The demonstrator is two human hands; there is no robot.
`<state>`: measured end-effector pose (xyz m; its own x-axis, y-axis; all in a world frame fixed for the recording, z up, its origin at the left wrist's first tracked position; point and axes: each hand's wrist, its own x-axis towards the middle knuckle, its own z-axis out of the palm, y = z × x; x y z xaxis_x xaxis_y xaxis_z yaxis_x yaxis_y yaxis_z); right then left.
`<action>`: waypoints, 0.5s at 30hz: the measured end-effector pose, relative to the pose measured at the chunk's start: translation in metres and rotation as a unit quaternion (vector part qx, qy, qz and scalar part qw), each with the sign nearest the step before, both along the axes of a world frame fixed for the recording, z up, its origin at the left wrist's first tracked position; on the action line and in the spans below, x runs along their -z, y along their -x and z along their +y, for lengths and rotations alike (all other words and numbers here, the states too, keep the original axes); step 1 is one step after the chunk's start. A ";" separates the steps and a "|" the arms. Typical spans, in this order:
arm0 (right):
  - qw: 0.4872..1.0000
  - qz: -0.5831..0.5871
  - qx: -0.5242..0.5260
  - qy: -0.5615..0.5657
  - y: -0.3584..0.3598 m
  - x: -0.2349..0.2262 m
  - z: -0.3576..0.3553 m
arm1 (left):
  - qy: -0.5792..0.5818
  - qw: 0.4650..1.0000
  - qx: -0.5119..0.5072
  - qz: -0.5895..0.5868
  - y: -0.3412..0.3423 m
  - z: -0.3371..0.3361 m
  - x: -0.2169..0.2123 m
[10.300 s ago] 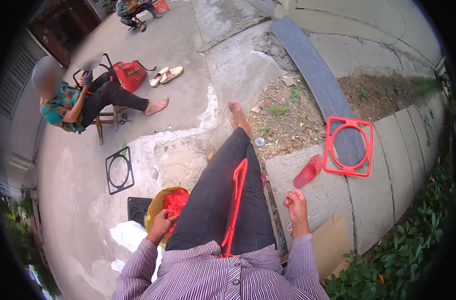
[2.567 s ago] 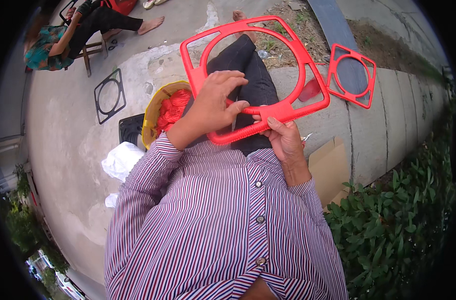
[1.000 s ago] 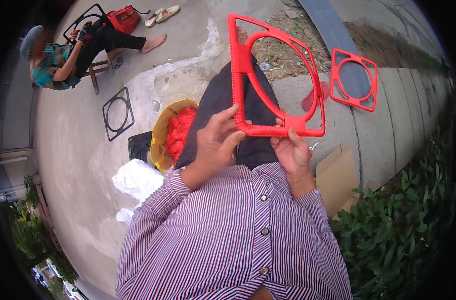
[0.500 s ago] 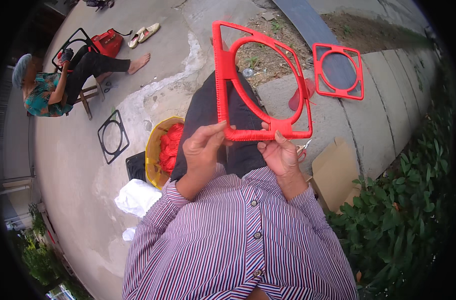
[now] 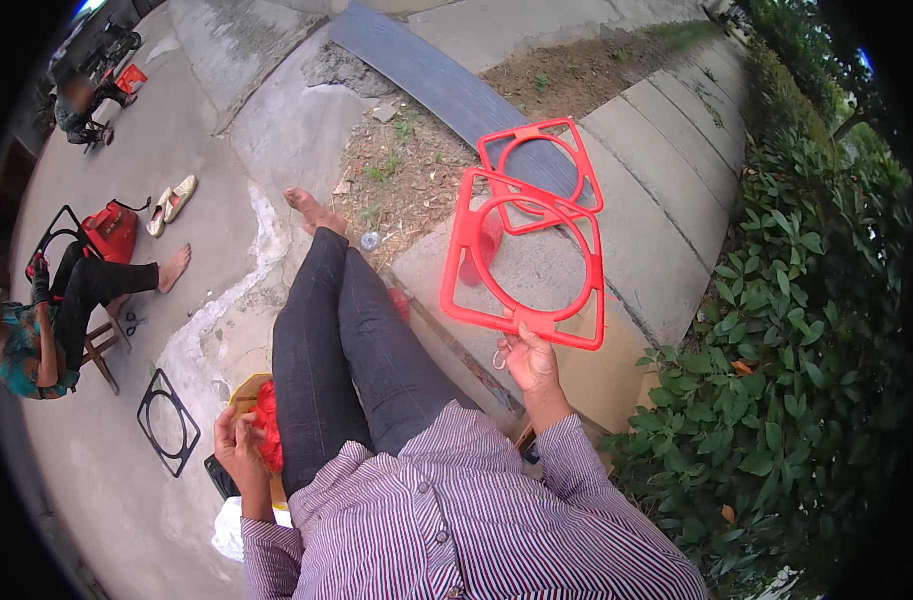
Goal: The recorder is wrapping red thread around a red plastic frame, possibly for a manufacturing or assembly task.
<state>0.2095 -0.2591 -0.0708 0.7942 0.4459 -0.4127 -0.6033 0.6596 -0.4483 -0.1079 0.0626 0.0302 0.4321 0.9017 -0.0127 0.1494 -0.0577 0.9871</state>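
My right hand point(image 5: 528, 362) grips the lower bar of a red square frame point(image 5: 532, 321) with a round ring inside, holding it tilted out to my right. Its edges look wrapped in red cord. Behind it, partly overlapped by it, a second red frame point(image 5: 527, 131) rests by the grey board. My left hand point(image 5: 240, 445) is lowered beside a yellow container point(image 5: 244, 388) of red strands point(image 5: 267, 420) next to my left thigh. Its fingers are bent together; whatever they hold, if anything, is too small to make out.
A black frame point(image 5: 179, 403) lies on the concrete to the left. Beyond it a seated person point(image 5: 26, 340) handles another black frame near a red bag point(image 5: 109, 232) and shoes point(image 5: 181, 197). A grey board point(image 5: 426, 75) lies ahead; bushes point(image 5: 776, 400) and cardboard point(image 5: 576, 380) are at right.
My left hand has let go of the red frame and moved down left to the yellow container. My right hand has carried the frame slightly right and lower. The view has shifted.
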 end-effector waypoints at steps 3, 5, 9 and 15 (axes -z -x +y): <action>0.997 -0.029 0.059 0.027 -0.065 -0.001 -0.007 | 0.032 0.998 -0.054 0.027 0.028 0.008 0.016; 0.995 -0.086 0.040 0.023 -0.123 -0.008 -0.001 | 0.036 0.995 -0.056 0.070 0.040 0.011 0.027; 0.987 -0.040 -0.050 0.147 -0.169 -0.001 0.025 | 0.033 0.996 -0.053 0.066 0.059 0.016 0.063; 0.944 0.036 -0.225 0.240 -0.070 0.076 0.053 | 0.038 0.980 -0.091 0.172 0.125 -0.005 0.150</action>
<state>0.2795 -0.2065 -0.1469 0.5313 0.4788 -0.6989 -0.8143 0.0608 -0.5773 -0.2325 0.0575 -0.1193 0.2229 0.9541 -0.2002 0.4747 0.0732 0.8771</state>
